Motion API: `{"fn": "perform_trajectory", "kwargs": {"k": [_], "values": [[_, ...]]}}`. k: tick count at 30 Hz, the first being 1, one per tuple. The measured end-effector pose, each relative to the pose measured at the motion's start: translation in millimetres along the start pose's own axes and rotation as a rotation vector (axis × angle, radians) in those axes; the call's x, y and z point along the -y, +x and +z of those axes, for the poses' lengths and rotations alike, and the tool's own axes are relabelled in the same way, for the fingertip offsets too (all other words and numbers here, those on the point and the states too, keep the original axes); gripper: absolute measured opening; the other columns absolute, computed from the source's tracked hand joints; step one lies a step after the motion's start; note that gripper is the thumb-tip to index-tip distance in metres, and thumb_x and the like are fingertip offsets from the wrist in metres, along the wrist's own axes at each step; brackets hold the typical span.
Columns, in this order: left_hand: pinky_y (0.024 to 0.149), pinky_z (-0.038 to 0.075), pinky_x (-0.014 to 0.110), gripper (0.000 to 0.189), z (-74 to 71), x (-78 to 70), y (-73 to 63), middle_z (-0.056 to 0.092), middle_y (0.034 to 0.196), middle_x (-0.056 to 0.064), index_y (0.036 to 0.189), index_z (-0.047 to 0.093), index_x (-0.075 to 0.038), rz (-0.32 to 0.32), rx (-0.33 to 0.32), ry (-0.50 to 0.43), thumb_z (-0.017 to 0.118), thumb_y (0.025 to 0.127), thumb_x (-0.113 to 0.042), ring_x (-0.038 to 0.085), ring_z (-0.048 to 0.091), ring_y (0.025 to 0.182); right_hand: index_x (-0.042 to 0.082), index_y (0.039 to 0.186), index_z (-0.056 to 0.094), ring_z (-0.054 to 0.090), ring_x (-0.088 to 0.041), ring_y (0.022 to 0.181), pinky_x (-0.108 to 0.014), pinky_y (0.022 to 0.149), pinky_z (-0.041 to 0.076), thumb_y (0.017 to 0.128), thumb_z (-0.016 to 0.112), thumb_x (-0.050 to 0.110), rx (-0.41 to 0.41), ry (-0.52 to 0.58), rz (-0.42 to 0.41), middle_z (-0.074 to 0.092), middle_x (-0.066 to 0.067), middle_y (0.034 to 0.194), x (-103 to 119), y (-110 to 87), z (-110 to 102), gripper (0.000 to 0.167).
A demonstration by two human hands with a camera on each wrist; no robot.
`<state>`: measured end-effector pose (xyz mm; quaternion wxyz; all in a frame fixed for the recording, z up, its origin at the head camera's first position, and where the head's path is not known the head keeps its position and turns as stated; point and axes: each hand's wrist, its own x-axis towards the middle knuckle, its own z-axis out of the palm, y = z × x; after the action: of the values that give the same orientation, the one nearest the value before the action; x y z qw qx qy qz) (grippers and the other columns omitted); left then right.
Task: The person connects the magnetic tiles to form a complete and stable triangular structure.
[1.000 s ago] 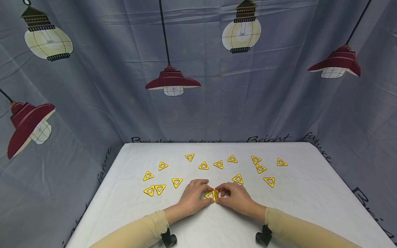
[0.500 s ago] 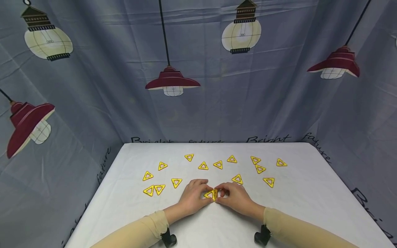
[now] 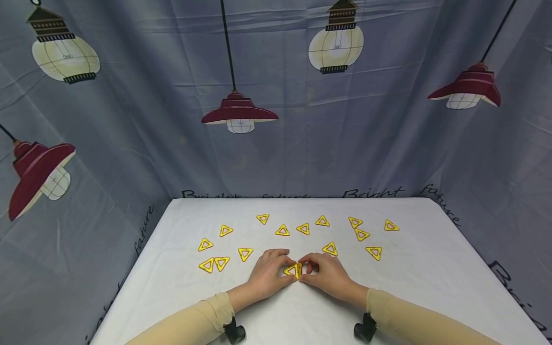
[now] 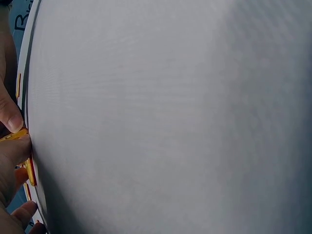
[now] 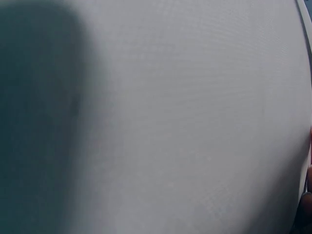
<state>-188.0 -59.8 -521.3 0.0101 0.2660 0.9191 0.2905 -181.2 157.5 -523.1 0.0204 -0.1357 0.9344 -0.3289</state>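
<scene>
In the head view, my left hand (image 3: 268,275) pinches a yellow triangular frame (image 3: 287,271) between thumb and fingers, near the middle of the table. Facing it, my right hand (image 3: 329,277) pinches a second yellow triangular frame (image 3: 300,270), which stands tilted against the first along one side. The fingertips of both hands nearly meet there. At the left edge of the left wrist view, a bit of yellow piece (image 4: 20,132) shows between the fingertips. Only slivers of fingers (image 5: 307,201) appear at the right edge of the right wrist view.
Several more yellow triangular frames lie flat on the white table (image 3: 276,326). Among them are a touching pair (image 3: 222,263) at the left, one frame (image 3: 330,248) just beyond my right hand, and one frame (image 3: 374,253) farther right. A grey-blue printed curtain (image 3: 276,163) surrounds the table.
</scene>
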Motion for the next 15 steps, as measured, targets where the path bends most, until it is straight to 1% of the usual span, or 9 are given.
{"fn": "perform_trajectory", "kwargs": {"k": [9,12,15], "values": [[0.111,0.035,0.054,0.031,-0.6,1.6,2.3,0.053,0.146,0.006,0.116,0.073,-0.019,-0.005,0.013,0.002,0.079,0.09,-0.035,0.03,0.043,0.137,0.027,0.112,0.073,0.049,-0.007,0.074,-0.031,0.069,0.038,0.08,0.089,0.033,0.007,-0.024,-0.011,0.055,0.018,0.076,2.0,1.5,-1.7,0.036],[0.111,0.036,0.054,0.036,-2.7,2.6,2.6,0.053,0.147,0.008,0.121,0.072,-0.019,-0.002,0.032,0.0,0.08,0.09,-0.036,0.031,0.044,0.137,0.027,0.111,0.073,0.049,-0.007,0.073,-0.031,0.069,0.038,0.08,0.089,0.033,0.01,-0.028,-0.021,0.055,0.018,0.076,2.3,1.4,-2.3,0.035],[0.112,0.036,0.052,0.043,-7.5,4.4,0.7,0.052,0.148,0.009,0.127,0.07,-0.017,-0.022,0.044,-0.042,0.079,0.09,-0.037,0.031,0.043,0.139,0.027,0.11,0.073,0.049,-0.006,0.072,-0.03,0.068,0.038,0.08,0.089,0.033,0.015,-0.03,-0.031,0.055,0.018,0.076,2.1,-0.5,-2.0,0.035]]}}
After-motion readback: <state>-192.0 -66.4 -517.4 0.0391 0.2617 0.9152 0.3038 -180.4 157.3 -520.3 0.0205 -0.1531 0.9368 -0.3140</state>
